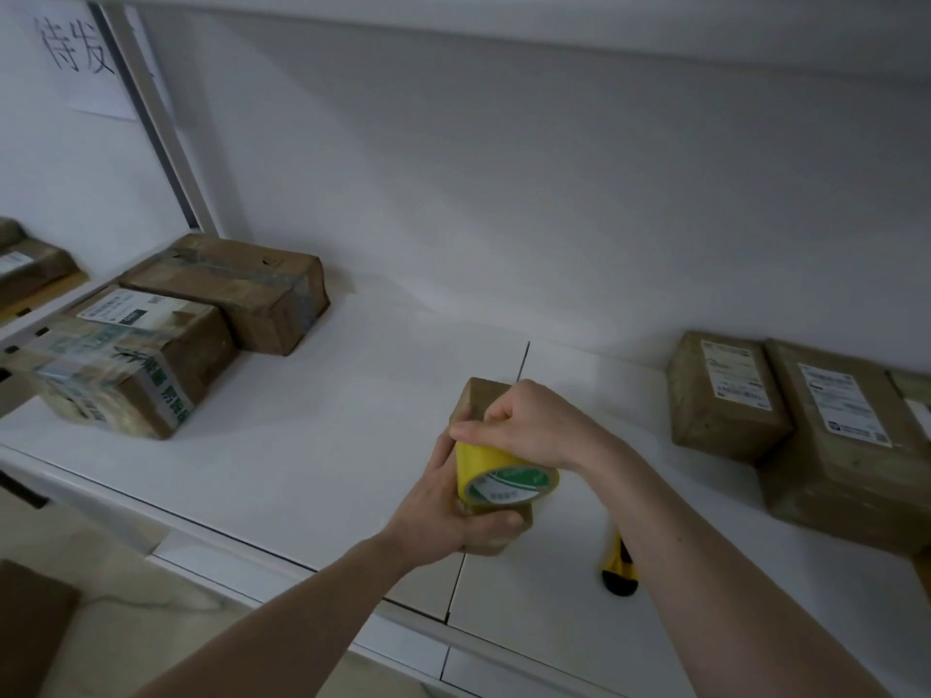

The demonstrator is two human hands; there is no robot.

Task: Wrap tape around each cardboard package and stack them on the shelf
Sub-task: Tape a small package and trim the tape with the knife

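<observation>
A small cardboard package [477, 395] is held above the white shelf surface [312, 445], mostly hidden by both hands. My left hand [443, 501] grips it from below and from the left side. A yellow tape roll [496, 478] with a green and white label is pressed against the package. My right hand [529, 420] grips the roll from above, fingers curled over its rim.
Two taped cardboard packages [126, 365] [231, 289] lie at the left. Labelled cardboard packages [725, 395] [846, 435] sit at the right. A yellow and black utility knife [620, 571] lies on the surface under my right forearm. A paper sign [75, 47] hangs top left.
</observation>
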